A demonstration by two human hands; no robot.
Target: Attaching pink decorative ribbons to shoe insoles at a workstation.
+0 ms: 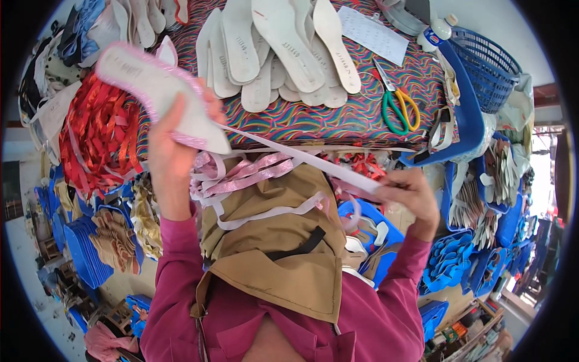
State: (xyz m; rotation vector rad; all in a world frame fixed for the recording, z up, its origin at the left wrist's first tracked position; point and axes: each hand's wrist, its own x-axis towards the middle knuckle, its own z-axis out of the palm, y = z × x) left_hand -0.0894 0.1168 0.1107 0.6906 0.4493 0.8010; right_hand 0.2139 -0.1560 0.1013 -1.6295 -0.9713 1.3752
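My left hand (175, 130) is closed on a white shoe insole (154, 78), raised over the table's left front. Glittery pink trim runs along the insole's edge. From its pointed end a strip of ribbon (301, 155), pale on the side that shows, stretches taut to the right. My right hand (410, 193) pinches the other part of that ribbon, and a loose end curls below the fingers. Across the brown apron (271, 241) on my lap lies more pink glitter ribbon (253, 175), heaped and trailing.
White insoles (289, 48) are piled on the patterned tabletop. Scissors (395, 105) with green and yellow handles lie to the right, near a white sheet (374, 35) and a blue basket (485, 66). Red ribbon (99, 133) hangs at the left. Blue bins (374, 235) surround me.
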